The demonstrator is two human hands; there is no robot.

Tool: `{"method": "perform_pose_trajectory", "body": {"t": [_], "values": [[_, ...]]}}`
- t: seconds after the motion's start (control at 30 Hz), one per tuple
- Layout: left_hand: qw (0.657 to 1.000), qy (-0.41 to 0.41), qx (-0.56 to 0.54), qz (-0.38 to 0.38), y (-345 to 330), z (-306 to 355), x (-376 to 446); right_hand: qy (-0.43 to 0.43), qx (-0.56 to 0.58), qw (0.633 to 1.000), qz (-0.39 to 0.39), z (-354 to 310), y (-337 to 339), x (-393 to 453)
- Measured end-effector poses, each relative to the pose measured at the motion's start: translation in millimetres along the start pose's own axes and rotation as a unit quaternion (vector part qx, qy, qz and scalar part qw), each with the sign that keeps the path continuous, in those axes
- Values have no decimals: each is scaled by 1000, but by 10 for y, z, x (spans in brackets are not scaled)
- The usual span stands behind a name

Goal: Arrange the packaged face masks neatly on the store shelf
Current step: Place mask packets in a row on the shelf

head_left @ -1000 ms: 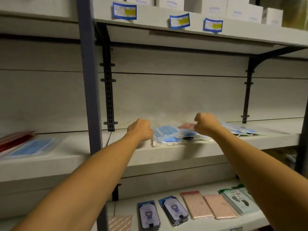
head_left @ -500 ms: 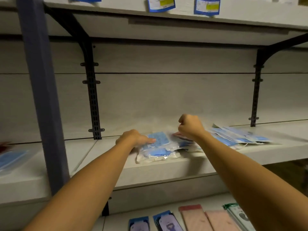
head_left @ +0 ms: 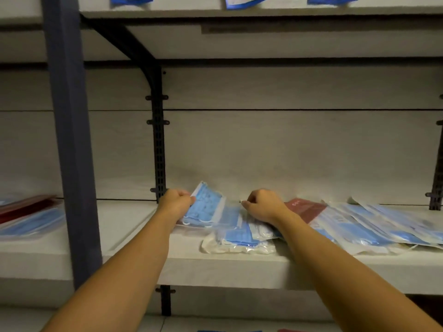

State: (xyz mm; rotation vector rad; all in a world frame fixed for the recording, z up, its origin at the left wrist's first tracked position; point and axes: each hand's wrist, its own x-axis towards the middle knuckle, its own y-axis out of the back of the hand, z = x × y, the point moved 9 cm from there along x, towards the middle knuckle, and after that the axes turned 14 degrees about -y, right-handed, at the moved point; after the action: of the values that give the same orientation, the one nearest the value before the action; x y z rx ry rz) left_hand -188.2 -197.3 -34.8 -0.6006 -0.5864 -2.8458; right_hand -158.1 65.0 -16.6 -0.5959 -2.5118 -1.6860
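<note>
Both forearms reach up and forward over the front edge of the shelf [head_left: 239, 267], a pale board with packs spread across it. Nearest the edge lies a clear pack [head_left: 236, 238] of blue masks, flat on the board between the two arms. To its right a loose overlapping row of packs [head_left: 374, 226] fans toward the far right, with a dark red pack [head_left: 305, 208] partly tucked under them just beside the right wrist.

The left hand [head_left: 176, 203] is curled round the left edge of a blue mask pack [head_left: 206, 204], holding it tilted up off the board, its far corner raised toward the back wall. The right hand [head_left: 262, 204] is fisted on top of the pile, fingers curled and seemingly pinching the clear film of a pack beneath it, though the grip itself is hidden.

Left of the grey post [head_left: 69, 140], more blue and red packs [head_left: 28, 216] lie on the neighbouring section. Behind stands a black bracket [head_left: 159, 149], and price tags [head_left: 242, 1] hang from the shelf above.
</note>
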Motion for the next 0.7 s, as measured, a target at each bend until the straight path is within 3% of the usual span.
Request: {"method": "perform_pose_trajectory", "body": {"t": [0.13,0.27,0.43,0.53,0.7], "values": [[999,16,-11,-27,-116,-31,44,-2,-5,999,-31,50,-93,84],[999,-1,-31,36,28,-47,100,18,-59,997,-42,37,-155,90],[994,-32,-64,86,159,4,86,46,-15,999,-8,-17,-53,35],[989,-42,-93,107,201,30,72,34,41,998,27,-1,68,-6],[986,-48,-116,114,215,21,87,-8,228,972,61,134,239,-28]]}}
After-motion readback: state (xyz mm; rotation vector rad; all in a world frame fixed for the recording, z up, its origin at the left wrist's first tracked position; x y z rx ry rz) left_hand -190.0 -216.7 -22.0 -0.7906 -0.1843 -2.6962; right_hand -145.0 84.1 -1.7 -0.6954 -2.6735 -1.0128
